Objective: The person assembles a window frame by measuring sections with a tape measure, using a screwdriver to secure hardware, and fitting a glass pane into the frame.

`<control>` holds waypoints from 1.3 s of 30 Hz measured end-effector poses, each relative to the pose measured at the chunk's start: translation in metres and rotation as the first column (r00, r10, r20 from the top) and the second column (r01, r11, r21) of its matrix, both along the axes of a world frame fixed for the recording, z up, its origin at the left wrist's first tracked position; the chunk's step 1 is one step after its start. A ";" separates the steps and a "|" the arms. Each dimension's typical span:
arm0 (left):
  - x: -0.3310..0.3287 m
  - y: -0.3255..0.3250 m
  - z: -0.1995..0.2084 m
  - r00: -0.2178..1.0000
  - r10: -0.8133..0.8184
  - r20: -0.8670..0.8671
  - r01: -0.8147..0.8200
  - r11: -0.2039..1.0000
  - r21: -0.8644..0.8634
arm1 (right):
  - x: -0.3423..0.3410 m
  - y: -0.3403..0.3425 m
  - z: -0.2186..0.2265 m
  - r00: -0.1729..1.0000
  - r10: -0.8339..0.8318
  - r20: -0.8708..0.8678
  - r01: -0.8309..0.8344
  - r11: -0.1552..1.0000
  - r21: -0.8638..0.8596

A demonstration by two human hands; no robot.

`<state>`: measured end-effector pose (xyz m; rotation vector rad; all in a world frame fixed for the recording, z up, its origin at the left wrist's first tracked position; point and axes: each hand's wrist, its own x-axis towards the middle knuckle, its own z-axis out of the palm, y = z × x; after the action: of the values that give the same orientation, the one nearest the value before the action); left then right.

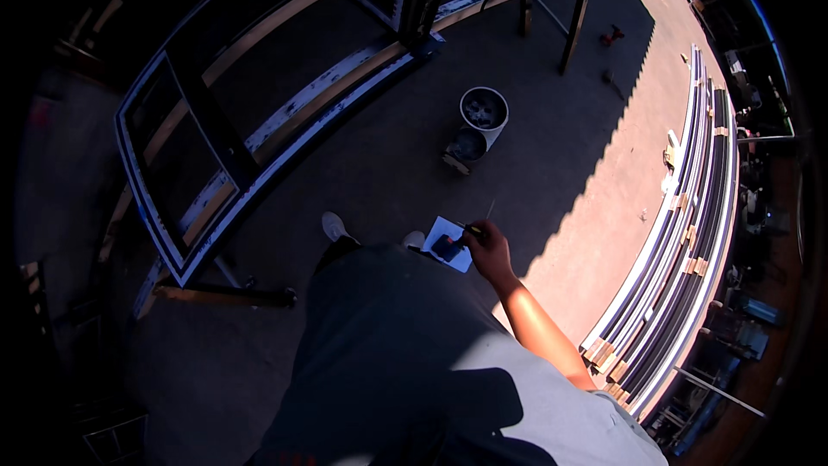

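Observation:
My right hand (488, 250) is closed around a small dark tool with a yellowish part; its exact kind is too small and dark to make out. Beneath its fingers lies a dark blue object (447, 248), over a white flat rectangle (438, 229) close to my right shoe. A thin line rises from beside the hand, and I cannot tell whether it belongs to the tool. My left hand does not show. Ahead on the shaded floor stand a white-rimmed bucket (504, 120) with dark contents and a smaller dark container (467, 145) against it.
At the left and ahead, a large black frame with white patches (293, 108) rests on supports. Long dark and light bars (681, 233), with wooden blocks among them, lie along the sunlit right side. A red tool (612, 35) sits on the floor far ahead.

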<state>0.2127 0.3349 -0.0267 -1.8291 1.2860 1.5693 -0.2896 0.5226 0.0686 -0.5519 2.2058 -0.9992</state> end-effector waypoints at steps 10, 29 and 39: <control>-0.065 -0.015 0.013 0.985 -0.168 -0.021 0.166 0.983 -0.077 | -0.029 0.058 -0.027 0.998 -0.044 -0.040 0.043 0.999 -0.004; -0.125 -0.071 0.057 0.952 -0.307 -0.009 0.307 0.951 -0.019 | -0.077 0.080 -0.057 0.882 -0.458 0.112 0.469 0.878 -0.100; -0.198 -0.186 0.053 0.854 -0.519 0.027 0.506 0.842 0.187 | -0.158 0.008 -0.028 0.809 -0.588 -0.020 0.587 0.805 0.085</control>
<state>0.0147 0.1491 0.0258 -1.2767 1.4050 1.2535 -0.4478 0.5306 0.0401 0.2108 2.4546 -1.1890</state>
